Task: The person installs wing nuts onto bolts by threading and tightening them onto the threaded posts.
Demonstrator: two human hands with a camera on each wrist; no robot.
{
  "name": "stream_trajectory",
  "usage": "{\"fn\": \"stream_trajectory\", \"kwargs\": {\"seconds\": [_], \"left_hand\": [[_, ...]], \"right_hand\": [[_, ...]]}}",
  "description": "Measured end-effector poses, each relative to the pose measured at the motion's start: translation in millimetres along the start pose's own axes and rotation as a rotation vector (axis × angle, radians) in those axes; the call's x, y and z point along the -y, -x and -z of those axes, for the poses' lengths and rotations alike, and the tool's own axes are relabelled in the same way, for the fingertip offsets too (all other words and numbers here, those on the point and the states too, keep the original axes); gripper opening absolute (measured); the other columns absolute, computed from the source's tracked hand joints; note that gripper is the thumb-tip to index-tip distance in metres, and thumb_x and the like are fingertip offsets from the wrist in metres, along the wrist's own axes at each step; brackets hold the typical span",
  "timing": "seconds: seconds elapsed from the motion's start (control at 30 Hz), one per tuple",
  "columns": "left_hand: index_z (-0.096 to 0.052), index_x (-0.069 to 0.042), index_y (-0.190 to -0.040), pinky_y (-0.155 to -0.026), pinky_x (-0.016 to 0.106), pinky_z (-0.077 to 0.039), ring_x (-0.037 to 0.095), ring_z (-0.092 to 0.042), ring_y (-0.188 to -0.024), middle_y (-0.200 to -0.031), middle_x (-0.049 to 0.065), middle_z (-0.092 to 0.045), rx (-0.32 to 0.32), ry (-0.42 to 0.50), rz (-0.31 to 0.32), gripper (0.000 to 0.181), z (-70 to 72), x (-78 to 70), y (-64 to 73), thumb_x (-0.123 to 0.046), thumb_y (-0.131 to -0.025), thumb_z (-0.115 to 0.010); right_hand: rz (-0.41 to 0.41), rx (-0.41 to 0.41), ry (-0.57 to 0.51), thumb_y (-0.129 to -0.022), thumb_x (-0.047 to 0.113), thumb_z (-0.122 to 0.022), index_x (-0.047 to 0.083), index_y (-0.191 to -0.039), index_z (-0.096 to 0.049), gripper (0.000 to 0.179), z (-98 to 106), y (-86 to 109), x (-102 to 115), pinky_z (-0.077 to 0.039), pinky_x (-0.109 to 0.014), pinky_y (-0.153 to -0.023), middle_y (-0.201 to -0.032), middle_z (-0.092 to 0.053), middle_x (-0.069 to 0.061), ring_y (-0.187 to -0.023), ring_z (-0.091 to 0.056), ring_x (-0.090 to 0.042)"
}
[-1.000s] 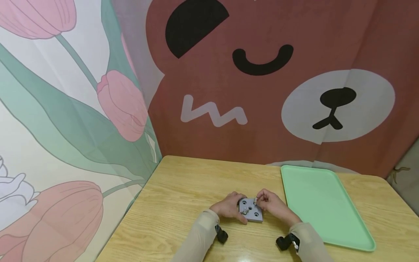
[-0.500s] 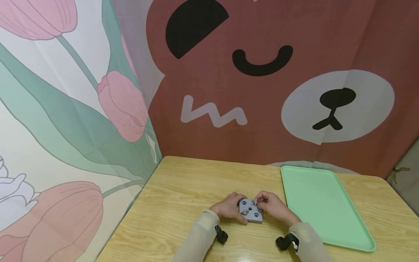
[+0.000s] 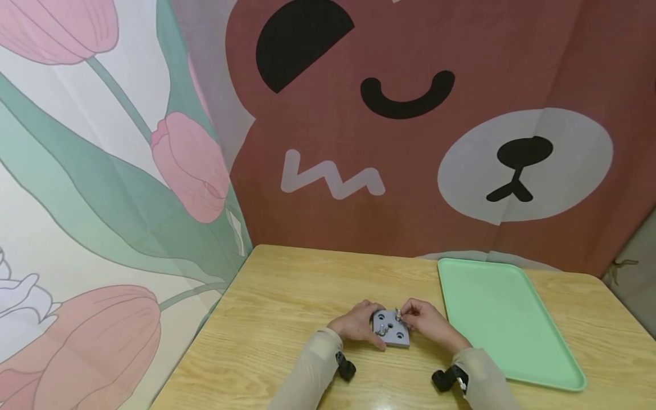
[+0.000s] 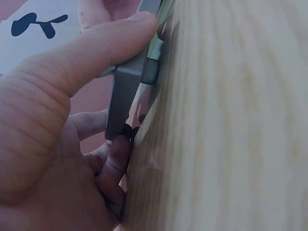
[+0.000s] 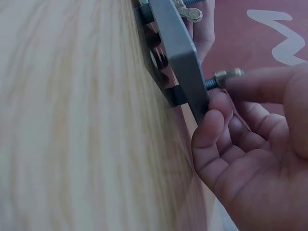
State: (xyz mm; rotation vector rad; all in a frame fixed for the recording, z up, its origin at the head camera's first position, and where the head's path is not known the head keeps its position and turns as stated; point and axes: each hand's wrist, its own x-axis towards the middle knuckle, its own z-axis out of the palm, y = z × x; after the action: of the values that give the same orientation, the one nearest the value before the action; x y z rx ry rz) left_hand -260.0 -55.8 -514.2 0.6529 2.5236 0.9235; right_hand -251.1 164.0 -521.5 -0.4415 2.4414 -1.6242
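Note:
A grey square plate (image 3: 392, 337) with several holes sits on short dark feet at the table's middle. My left hand (image 3: 357, 324) grips its left side, thumb on the near edge and fingers around the far one. On the left part of the plate stands a bolt with a wing nut (image 5: 193, 13). A second wing nut (image 5: 225, 76) sits on the threaded bolt (image 5: 211, 83) at the far right corner. My right hand (image 3: 429, 324) pinches this second wing nut between thumb and fingers, some of which touch the plate's edge.
A light green tray (image 3: 512, 324) lies to the right of my right hand on the wooden table (image 3: 287, 296). Behind the table hangs a cloth with a bear print (image 3: 328, 228). Each wrist carries a small black camera (image 3: 346, 369).
My right fingers have turned the wing nut on the far right bolt, and its wings now stand at another angle. The left hand and plate stay almost in place.

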Motion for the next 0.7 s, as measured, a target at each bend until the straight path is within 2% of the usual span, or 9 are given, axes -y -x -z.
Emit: {"fn": "stream_trajectory", "kwargs": {"seconds": [0.17,0.4,0.47,0.57,0.7], "left_hand": [[-0.051,-0.022,-0.13,-0.078,0.026,-0.039,0.007,-0.042,-0.088,-0.103,-0.008,-0.042,0.006,0.007,0.002,0.075,-0.3,1.1,-0.6,-0.033,-0.065,-0.088],[-0.05,-0.022,-0.131,-0.078,0.026,-0.039,0.007,-0.042,-0.088,-0.103,-0.008,-0.043,0.008,-0.002,0.0,0.076,0.0,2.4,-2.1,-0.034,-0.066,-0.087],[-0.05,-0.022,-0.131,-0.078,0.025,-0.039,0.007,-0.042,-0.088,-0.103,-0.008,-0.042,0.008,-0.007,0.0,0.076,-0.2,2.6,-2.6,-0.034,-0.066,-0.087],[-0.05,-0.022,-0.131,-0.079,0.025,-0.039,0.007,-0.042,-0.088,-0.103,-0.008,-0.042,0.009,-0.007,0.003,0.077,-0.5,2.7,-2.6,-0.035,-0.066,-0.087],[-0.05,-0.021,-0.13,-0.079,0.025,-0.038,0.008,-0.042,-0.088,-0.102,-0.008,-0.042,0.009,0.005,0.0,0.076,0.2,1.7,-1.4,-0.034,-0.065,-0.088]], "right_hand": [[0.044,0.003,0.069,-0.09,0.007,-0.063,0.001,-0.105,-0.057,0.018,-0.6,-1.9,-2.9,-0.043,-0.026,-0.058,-0.078,-0.056,-0.005,-0.065,-0.05,-0.014],[0.01,-0.024,0.103,-0.088,0.007,-0.065,0.003,-0.093,-0.061,0.007,-2.7,0.7,7.3,-0.043,-0.025,-0.056,-0.075,-0.054,-0.004,-0.065,-0.049,-0.014],[-0.005,-0.033,0.106,-0.089,0.009,-0.065,0.004,-0.092,-0.061,0.007,-3.1,-1.0,2.5,-0.043,-0.025,-0.057,-0.076,-0.054,-0.004,-0.065,-0.049,-0.015],[-0.027,-0.043,0.09,-0.09,0.004,-0.06,0.003,-0.091,-0.06,0.002,-3.1,-1.7,0.7,-0.043,-0.027,-0.058,-0.079,-0.056,-0.005,-0.068,-0.05,-0.016],[-0.059,-0.039,-0.009,-0.094,-0.003,-0.044,-0.002,-0.092,-0.057,0.014,-2.6,-1.4,1.5,-0.043,-0.028,-0.059,-0.083,-0.056,-0.008,-0.07,-0.05,-0.019]]}}
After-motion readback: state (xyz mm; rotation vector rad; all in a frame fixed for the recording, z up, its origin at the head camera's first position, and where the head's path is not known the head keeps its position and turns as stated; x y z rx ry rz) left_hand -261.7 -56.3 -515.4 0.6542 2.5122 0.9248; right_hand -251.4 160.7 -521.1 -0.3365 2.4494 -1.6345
